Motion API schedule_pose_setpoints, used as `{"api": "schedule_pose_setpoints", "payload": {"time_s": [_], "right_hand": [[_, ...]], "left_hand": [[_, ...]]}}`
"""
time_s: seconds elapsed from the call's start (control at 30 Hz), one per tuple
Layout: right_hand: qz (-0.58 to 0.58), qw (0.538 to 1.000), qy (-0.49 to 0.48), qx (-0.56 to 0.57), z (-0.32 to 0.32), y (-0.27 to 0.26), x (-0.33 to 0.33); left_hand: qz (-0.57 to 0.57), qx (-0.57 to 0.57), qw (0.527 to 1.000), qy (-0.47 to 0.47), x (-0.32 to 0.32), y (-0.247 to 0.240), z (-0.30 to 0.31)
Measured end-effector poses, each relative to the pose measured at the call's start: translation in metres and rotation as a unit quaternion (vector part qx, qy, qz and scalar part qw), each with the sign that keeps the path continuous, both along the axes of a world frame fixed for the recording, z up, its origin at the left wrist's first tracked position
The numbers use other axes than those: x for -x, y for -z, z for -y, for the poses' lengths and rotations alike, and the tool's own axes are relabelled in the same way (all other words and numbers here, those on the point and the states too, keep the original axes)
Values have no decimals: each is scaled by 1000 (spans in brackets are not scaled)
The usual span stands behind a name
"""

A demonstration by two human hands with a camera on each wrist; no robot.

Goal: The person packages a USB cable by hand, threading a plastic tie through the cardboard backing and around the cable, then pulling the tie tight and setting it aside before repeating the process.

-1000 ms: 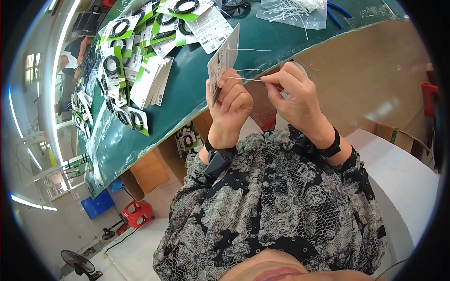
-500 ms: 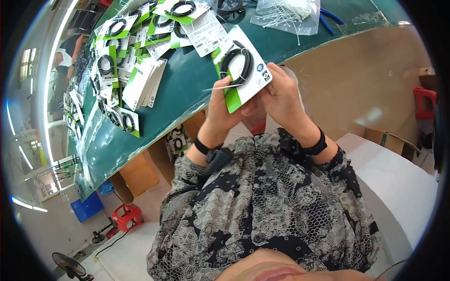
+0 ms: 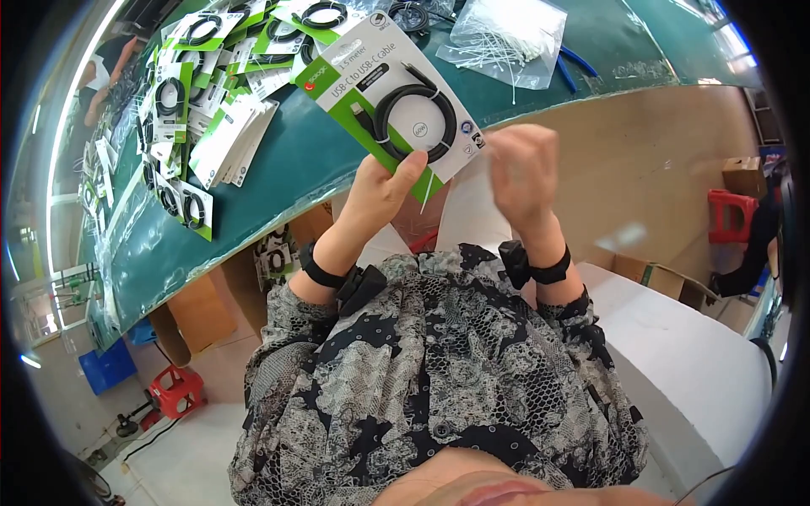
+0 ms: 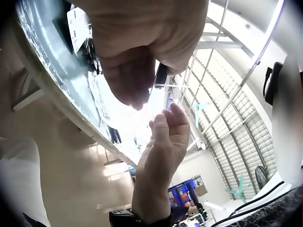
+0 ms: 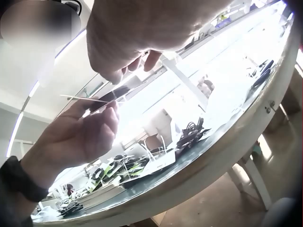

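Note:
The left hand point(image 3: 377, 190) grips the lower left edge of a white and green card point(image 3: 472, 114) with its thumb on the front. A black cable point(image 3: 453, 126) lies coiled on the card, and a thin white tie point(image 3: 428, 192) sticks out below it. Just right of the card is the right hand point(image 3: 525, 173), blurred, its fingers bent; nothing can be made out in it. The right wrist view has the left hand point(image 5: 78, 137) holding the dark-looking card point(image 5: 106, 97) edge-on, with the right hand point(image 5: 142, 35) above.
On the green table point(image 3: 295, 160) lie many carded cables point(image 3: 170, 97) and a stack of cards point(image 3: 232, 143) at the left. A plastic bag of white ties point(image 3: 506, 42) and blue-handled pliers point(image 3: 567, 72) are at the back. Red stools point(image 3: 730, 215) and cardboard boxes point(image 3: 650, 274) stand on the floor.
The card has turned from edge-on to face the head camera and risen slightly. The right hand, which pulled a tie a second ago and then touched the card, is now apart from it.

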State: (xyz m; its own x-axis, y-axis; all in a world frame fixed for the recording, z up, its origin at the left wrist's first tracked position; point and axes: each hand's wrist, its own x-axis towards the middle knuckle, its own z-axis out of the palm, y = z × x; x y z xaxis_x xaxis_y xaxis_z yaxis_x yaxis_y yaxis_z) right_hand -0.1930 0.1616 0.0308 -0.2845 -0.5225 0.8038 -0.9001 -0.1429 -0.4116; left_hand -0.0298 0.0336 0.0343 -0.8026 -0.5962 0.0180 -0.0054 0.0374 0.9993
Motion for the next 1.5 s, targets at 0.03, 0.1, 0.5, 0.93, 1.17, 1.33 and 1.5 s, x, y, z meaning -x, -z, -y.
{"api": "schedule_pose_setpoints", "payload": {"time_s": [0.03, 0.1, 0.5, 0.93, 1.17, 1.33, 1.5], "right_hand": [[-1, 1000, -1, -3, -1, -3, -2], [-83, 993, -80, -28, 3, -11, -9], [-34, 992, -120, 3, 22, 8, -24], [-110, 985, -129, -17, 19, 9, -12], [-54, 989, -134, -23, 8, 19, -5], [4, 987, -155, -33, 7, 28, -11], [60, 982, -177, -42, 4, 33, -16]], "left_hand": [[-1, -3, 1000, -1, 0, 0, -3], [-27, -47, 999, 3, 4, -7, -7], [-109, -370, 922, 22, -3, -17, -2], [-4, -15, 1000, -17, -3, -24, -8], [-161, 458, 874, -31, 9, -45, -10], [-187, 483, 854, -44, 9, -50, -10], [-190, 500, 844, -48, 7, -50, -4]]}}
